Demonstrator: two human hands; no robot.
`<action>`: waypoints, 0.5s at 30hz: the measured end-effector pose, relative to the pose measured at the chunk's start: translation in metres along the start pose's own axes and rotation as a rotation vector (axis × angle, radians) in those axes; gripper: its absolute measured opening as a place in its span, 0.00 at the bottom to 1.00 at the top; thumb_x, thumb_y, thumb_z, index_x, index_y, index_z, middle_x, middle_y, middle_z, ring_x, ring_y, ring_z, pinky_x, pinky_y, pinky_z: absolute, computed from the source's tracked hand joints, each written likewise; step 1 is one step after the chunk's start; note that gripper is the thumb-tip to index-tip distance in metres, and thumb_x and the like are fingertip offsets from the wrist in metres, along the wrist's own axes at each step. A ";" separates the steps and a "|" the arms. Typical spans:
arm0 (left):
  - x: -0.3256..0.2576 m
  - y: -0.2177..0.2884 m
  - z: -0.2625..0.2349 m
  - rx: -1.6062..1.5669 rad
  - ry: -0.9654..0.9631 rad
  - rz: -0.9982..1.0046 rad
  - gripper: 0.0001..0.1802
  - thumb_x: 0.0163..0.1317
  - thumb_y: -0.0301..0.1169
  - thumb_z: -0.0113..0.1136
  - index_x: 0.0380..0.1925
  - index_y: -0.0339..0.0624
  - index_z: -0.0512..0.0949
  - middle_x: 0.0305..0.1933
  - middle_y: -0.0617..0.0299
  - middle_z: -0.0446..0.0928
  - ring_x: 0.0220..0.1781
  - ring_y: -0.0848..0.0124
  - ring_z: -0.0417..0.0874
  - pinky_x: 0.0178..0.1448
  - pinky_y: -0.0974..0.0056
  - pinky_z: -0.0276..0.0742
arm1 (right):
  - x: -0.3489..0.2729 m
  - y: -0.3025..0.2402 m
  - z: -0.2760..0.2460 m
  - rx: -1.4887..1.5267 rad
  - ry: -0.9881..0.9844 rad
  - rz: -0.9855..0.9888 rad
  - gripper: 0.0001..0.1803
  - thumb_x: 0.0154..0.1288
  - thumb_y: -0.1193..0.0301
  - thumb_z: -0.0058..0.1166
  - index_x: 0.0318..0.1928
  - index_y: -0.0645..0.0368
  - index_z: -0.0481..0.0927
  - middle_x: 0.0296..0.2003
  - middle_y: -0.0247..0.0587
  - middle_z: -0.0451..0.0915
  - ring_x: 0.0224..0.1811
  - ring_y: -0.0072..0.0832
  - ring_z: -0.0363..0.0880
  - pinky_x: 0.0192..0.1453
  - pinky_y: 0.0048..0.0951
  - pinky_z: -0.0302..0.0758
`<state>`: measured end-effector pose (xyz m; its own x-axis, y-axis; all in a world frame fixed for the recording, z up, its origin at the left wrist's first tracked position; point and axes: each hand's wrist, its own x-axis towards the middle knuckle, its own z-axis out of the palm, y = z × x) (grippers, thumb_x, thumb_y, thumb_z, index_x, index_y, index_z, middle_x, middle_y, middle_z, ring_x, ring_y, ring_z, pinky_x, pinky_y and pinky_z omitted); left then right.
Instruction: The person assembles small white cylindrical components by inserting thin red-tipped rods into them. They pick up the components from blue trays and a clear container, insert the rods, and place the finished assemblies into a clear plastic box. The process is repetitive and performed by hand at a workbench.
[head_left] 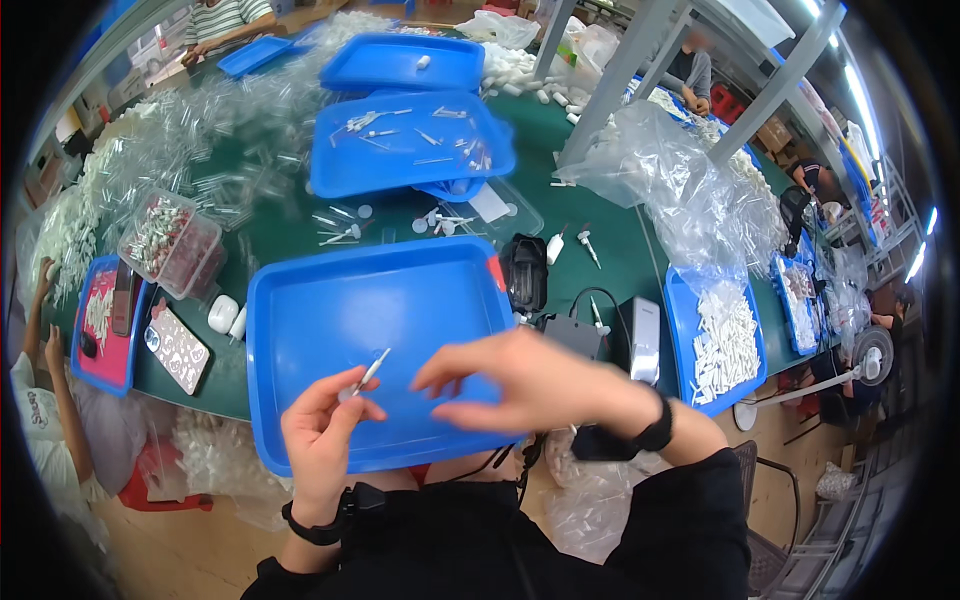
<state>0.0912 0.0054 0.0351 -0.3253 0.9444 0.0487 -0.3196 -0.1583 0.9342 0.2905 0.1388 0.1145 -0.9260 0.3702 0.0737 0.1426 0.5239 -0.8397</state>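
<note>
Blue plastic rectangular tray [330, 320] sat on the green table [600, 250] right in front of the person, its floor bare apart from the hands over it. Left hand [322, 432] was raised over the tray's near edge, thumb and fingertips pinched shut on a thin white plastic needle-like piece [370, 372], which tilted up and to the right, its tip pointing toward the other hand. Right hand [520, 378] hovered over the tray's near right corner, blurred, fingers spread and curled loosely, nothing visibly held; fingertips were near the white piece but apart from it. Both wrists wore black bands. Beyond the near tray lay a second blue tray [400, 150] with scattered small white parts, stacked over another, and a third blue tray [400, 62] farther back. A clear plastic box [170, 242] of small red-and-white pieces stood left of the near tray, with a patterned phone [178, 348] just beside the tray's left edge. A black pouch [524, 272] and a grey box [642, 338] sat just right of the tray. A blue tray of white tubes [722, 345] lay farther right, under a big clear plastic bag [680, 190]. Heaps of clear tubes [200, 130] covered the far left of the table. Other people's arms showed at the left and far edges.
</note>
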 end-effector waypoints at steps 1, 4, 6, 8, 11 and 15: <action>-0.002 0.000 -0.005 0.015 0.030 -0.002 0.14 0.64 0.21 0.57 0.49 0.29 0.76 0.42 0.47 0.81 0.34 0.68 0.83 0.41 0.68 0.79 | -0.004 0.007 -0.026 -0.086 -0.026 0.120 0.16 0.57 0.70 0.62 0.46 0.58 0.79 0.36 0.40 0.83 0.38 0.30 0.84 0.45 0.29 0.79; -0.004 -0.001 -0.018 0.027 0.079 -0.016 0.11 0.61 0.20 0.59 0.44 0.29 0.77 0.41 0.46 0.82 0.33 0.69 0.82 0.40 0.68 0.79 | -0.027 0.054 -0.105 -0.471 0.097 0.526 0.18 0.56 0.64 0.61 0.46 0.58 0.79 0.36 0.41 0.84 0.37 0.32 0.83 0.43 0.30 0.78; 0.000 -0.006 -0.021 0.046 0.048 -0.045 0.10 0.59 0.18 0.60 0.42 0.31 0.77 0.41 0.46 0.82 0.33 0.71 0.82 0.40 0.70 0.78 | -0.057 0.102 -0.146 -0.757 0.440 0.606 0.18 0.51 0.70 0.59 0.45 0.56 0.79 0.36 0.48 0.83 0.41 0.44 0.81 0.46 0.40 0.76; 0.003 -0.012 -0.020 0.085 0.017 -0.074 0.11 0.58 0.17 0.61 0.41 0.31 0.77 0.41 0.46 0.82 0.33 0.73 0.82 0.40 0.71 0.78 | -0.079 0.137 -0.172 -0.896 0.440 0.653 0.20 0.49 0.72 0.59 0.46 0.52 0.79 0.41 0.47 0.80 0.46 0.45 0.78 0.49 0.41 0.75; 0.000 -0.013 -0.022 0.095 0.022 -0.068 0.11 0.56 0.15 0.62 0.40 0.32 0.78 0.41 0.48 0.82 0.33 0.74 0.82 0.40 0.72 0.78 | -0.064 0.157 -0.175 -0.800 0.276 0.612 0.21 0.48 0.71 0.62 0.47 0.48 0.80 0.45 0.44 0.77 0.49 0.43 0.77 0.51 0.40 0.75; 0.001 -0.015 -0.023 0.146 0.043 -0.075 0.12 0.56 0.14 0.62 0.41 0.31 0.78 0.41 0.51 0.82 0.35 0.74 0.82 0.41 0.72 0.78 | -0.032 0.163 -0.137 -0.867 0.068 0.343 0.23 0.46 0.71 0.67 0.46 0.46 0.81 0.45 0.37 0.75 0.49 0.38 0.76 0.51 0.36 0.74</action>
<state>0.0750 0.0025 0.0133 -0.3446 0.9381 -0.0352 -0.2126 -0.0414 0.9763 0.3919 0.3179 0.0488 -0.7664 0.6405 -0.0498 0.6409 0.7568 -0.1285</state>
